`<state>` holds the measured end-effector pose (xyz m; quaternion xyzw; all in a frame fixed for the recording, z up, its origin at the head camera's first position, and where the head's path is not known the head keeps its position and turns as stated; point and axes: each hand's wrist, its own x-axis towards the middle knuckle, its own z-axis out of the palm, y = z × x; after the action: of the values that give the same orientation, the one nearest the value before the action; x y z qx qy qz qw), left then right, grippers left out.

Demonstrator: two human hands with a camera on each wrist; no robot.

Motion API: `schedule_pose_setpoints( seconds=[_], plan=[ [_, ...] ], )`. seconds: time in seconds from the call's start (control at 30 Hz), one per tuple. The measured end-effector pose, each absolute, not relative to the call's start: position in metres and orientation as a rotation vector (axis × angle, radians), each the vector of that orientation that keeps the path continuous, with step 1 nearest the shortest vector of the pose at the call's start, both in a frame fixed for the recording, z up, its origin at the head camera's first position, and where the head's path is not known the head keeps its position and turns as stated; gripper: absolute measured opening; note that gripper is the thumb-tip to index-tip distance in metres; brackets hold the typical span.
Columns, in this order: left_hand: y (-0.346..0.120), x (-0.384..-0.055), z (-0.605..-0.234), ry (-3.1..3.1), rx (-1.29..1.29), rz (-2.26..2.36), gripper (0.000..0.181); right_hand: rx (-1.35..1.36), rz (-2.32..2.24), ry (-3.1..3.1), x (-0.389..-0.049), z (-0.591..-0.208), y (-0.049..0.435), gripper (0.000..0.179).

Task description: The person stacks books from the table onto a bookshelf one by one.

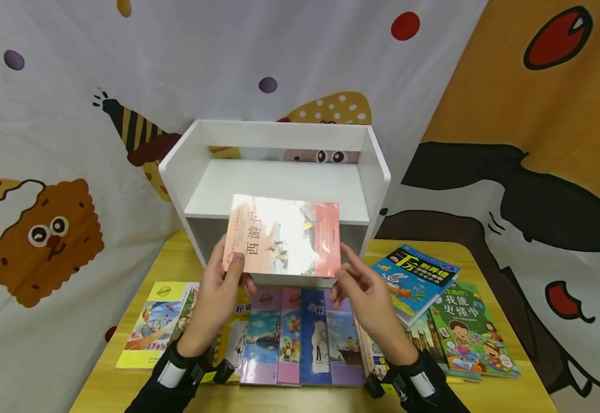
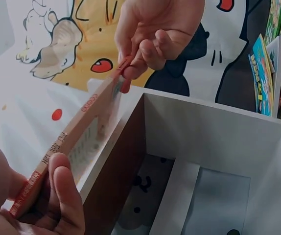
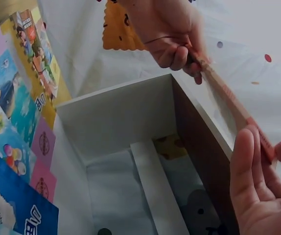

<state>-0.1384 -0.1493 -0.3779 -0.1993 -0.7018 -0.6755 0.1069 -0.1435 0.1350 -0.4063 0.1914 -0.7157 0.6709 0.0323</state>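
A pink and white book [image 1: 284, 235] with Chinese characters on its cover is held up in front of the white shelf unit [image 1: 279, 183]. My left hand [image 1: 219, 295] grips its left end, thumb on the cover and fingers behind. At the lower right corner, my right hand [image 1: 367, 292] pinches it between thumb and fingers. Glare washes out the middle of the cover. In the left wrist view the spine [image 2: 64, 139] runs between both hands. The right wrist view shows the book [image 3: 223, 93] over the shelf's edge, fingers under its near end.
Below the hands, a row of books [image 1: 264, 344] lies on the yellow wooden table [image 1: 98, 384]. Right of it are a blue book [image 1: 416, 281] and a green book [image 1: 475, 332]. A yellow-edged book [image 1: 155, 327] lies at the left. Behind hangs a cartoon-printed cloth [image 1: 228, 51].
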Motion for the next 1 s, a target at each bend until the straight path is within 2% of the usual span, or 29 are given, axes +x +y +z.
schedule_pose_setpoints(
  seconds=[0.17, 0.4, 0.53, 0.7, 0.83, 1.0],
  plan=[
    [-0.15, -0.148, -0.373, -2.135, -0.605, -1.991, 0.06, 0.579, 2.106, -2.207, -0.148, -0.391, 0.129, 0.054],
    [-0.161, -0.156, -0.368, -2.363, -0.571, -1.89, 0.084, 0.604, 1.999, -2.313, -0.154, -0.374, 0.128, 0.073],
    [-0.169, -0.162, -0.381, -2.45, -0.462, -1.467, 0.083, 0.572, 1.718, -2.39, -0.159, -0.38, 0.13, 0.068],
    [-0.175, -0.176, -0.395, -2.379, -0.362, -0.885, 0.082, 0.536, 1.01, -2.443, -0.172, -0.39, 0.133, 0.063],
    [-0.177, -0.185, -0.394, -2.344, -0.396, -0.745, 0.075, 0.561, 0.684, -2.377, -0.18, -0.39, 0.132, 0.061],
    [-0.181, -0.191, -0.389, -2.334, -0.414, -0.648, 0.072, 0.635, 0.57, -2.341, -0.188, -0.385, 0.13, 0.06]
  ],
)
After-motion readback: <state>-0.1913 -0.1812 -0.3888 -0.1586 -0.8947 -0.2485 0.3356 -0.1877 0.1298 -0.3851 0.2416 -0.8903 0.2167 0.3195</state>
